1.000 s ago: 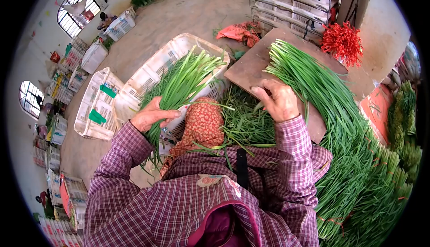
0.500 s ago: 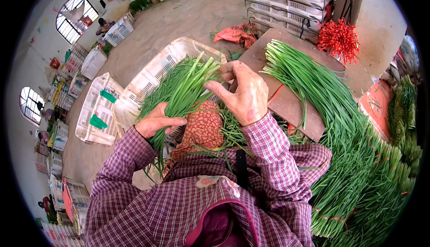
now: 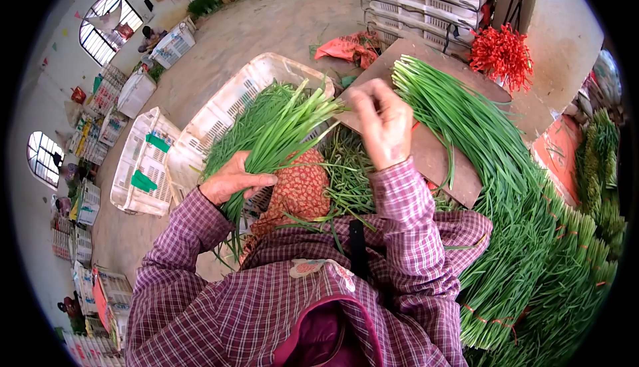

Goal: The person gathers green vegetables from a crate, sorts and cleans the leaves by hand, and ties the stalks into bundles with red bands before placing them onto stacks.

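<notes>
My left hand (image 3: 234,179) is closed around a bunch of long green stalks (image 3: 283,127), whose pale ends point up and to the right. Just right of those ends is my right hand (image 3: 383,124), its fingers curled together and somewhat blurred; whether they pinch a thin stalk is too small to tell. A brown board (image 3: 436,147) lies to the right, with a larger green bundle (image 3: 459,107) across it. Loose green leaves (image 3: 349,181) are heaped between my patterned-cloth-covered knee (image 3: 299,187) and the board.
A white crate (image 3: 266,67) holding greens stands beyond my left hand, another crate (image 3: 143,167) to its left. Red ties (image 3: 501,57) hang by stacked crates (image 3: 426,1). Tied green bundles (image 3: 532,280) pile up at the right. A person (image 3: 150,37) sits far left.
My right hand moved from over the board to the pale stalk ends, then drew back slightly to the right. My left hand kept its hold on the bunch.
</notes>
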Tool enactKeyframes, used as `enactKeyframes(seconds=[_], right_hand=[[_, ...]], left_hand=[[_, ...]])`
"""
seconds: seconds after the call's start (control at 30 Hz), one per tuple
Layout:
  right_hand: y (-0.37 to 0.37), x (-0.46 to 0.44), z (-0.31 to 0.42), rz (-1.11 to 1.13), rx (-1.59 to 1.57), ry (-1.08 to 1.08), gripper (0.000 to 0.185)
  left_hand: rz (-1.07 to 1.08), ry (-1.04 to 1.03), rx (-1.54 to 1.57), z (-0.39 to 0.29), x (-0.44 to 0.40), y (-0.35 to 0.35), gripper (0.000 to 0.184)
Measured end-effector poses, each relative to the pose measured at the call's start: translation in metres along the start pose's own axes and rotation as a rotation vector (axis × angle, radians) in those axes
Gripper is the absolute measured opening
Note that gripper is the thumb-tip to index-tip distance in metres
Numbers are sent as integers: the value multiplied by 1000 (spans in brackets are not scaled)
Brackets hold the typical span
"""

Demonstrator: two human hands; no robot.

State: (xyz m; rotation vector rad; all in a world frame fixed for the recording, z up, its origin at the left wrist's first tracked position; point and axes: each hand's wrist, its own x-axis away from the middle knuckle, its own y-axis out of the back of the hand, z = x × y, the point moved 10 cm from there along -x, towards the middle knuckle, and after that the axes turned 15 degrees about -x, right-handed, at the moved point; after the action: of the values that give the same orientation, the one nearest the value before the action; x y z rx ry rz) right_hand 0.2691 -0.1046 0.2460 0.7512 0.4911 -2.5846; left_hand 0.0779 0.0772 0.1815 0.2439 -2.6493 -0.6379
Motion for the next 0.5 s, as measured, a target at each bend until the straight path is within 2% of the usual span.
enactKeyframes(seconds=[0.1, 0.13, 0.2, 0.3, 0.33, 0.4, 0.43, 0.5], right_hand=[[33, -10, -21, -98, -40, -39, 24], [40, -10, -17, -79, 113, -30, 22], [38, -9, -1, -37, 328, 199, 16], [18, 0, 11, 66, 399, 209, 13], [10, 3, 22, 107, 304, 174, 14], [1, 6, 30, 147, 352, 228, 15], [2, 6, 29, 145, 352, 227, 15], [-4, 4, 8, 244, 229, 46, 16]], left_hand=[[14, 39, 44, 5, 3, -1, 31], [37, 44, 102, 10, 3, -2, 33], [58, 49, 161, 16, 4, -2, 34], [77, 40, 194, 17, 3, -4, 35], [77, 42, 190, 16, 3, -5, 36], [78, 45, 185, 13, 3, -6, 36], [83, 53, 182, 13, 2, -7, 37], [87, 59, 179, 14, 2, -8, 38]])
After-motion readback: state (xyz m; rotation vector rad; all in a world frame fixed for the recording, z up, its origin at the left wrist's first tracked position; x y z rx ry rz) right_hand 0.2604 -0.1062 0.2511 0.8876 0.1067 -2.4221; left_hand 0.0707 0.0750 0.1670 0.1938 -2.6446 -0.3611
